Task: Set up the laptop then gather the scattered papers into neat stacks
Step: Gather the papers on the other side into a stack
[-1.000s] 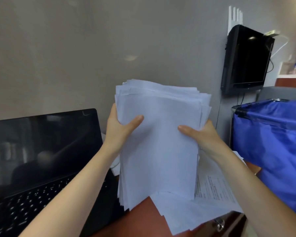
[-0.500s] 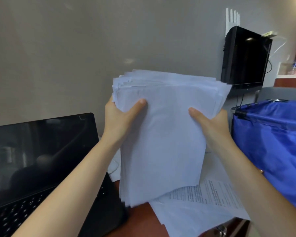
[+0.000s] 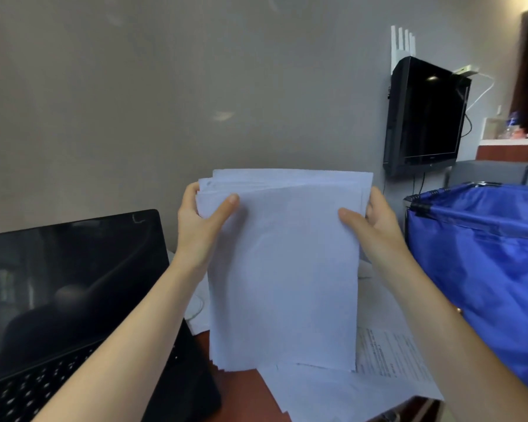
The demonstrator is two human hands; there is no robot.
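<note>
Holding a sheaf of papers [image 3: 282,269] upright in the head view, both hands pinch its upper side edges. The left hand [image 3: 200,229] presses its thumb flat on the front sheet with its fingers curled behind the left edge. The right hand [image 3: 375,229] does likewise at the right edge. Whether the sheaf's bottom edge touches the reddish desk [image 3: 241,400] cannot be told. Loose sheets [image 3: 387,370] lie along the desk's right edge, beneath the sheaf. The open laptop [image 3: 73,284], its screen dark, sits at the desk's left side. A blue bag [image 3: 485,269] stands beside the right edge, and a dark monitor [image 3: 424,117] hangs on the wall.
</note>
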